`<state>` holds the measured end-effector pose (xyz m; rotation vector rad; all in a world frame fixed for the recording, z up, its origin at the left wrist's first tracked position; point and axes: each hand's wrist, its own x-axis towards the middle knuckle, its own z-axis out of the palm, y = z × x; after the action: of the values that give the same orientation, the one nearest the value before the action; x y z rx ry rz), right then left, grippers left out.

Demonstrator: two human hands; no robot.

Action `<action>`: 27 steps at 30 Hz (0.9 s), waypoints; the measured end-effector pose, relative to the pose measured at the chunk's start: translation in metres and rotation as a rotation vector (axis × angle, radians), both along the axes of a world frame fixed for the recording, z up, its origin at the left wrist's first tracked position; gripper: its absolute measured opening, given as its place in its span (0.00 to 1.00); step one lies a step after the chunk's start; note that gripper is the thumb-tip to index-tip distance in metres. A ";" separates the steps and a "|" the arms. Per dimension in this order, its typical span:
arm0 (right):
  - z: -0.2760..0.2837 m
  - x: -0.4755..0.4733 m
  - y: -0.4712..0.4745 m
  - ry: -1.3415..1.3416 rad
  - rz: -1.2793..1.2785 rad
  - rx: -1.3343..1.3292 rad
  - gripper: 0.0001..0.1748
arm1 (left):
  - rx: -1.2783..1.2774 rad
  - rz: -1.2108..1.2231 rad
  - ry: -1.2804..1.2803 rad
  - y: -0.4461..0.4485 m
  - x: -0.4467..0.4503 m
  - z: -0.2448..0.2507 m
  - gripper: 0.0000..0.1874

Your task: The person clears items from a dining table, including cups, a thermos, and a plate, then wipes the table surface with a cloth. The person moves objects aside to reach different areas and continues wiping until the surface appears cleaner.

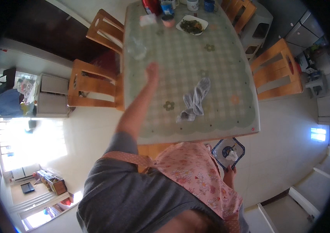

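My left hand [152, 70] is stretched out over the checked tablecloth [179, 62], blurred and partly curled; whether it holds anything cannot be made out. Just beyond it lies a crumpled clear plastic bag [137, 49]. My right hand [230, 172], low beside the floral apron [194, 171], grips the edge of an octagonal, blue-rimmed tray or plate [218, 157] with crumpled white tissue [232, 155] on it. A twisted grey-and-white cloth [194, 100] rests on the near half of the table. Farther back stands a white plate of cooked greens [192, 25].
At the table's far end are a pink cup [168, 21], a white packet [148, 19], a blue can [167, 7], a red container [151, 6] and several mugs. Wooden chairs [93, 84] flank both long sides; another [275, 72] stands at the right.
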<state>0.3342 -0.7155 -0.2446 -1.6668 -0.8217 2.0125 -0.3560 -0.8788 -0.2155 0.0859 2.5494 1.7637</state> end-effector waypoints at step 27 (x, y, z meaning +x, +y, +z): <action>0.010 -0.001 -0.015 -0.046 -0.140 0.017 0.14 | 0.272 -0.582 -0.221 -0.041 0.091 0.137 0.18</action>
<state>0.3328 -0.7303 -0.2349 -1.7168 -0.7142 1.8746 -0.2650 -0.9200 -0.0788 0.5450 1.8593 1.7360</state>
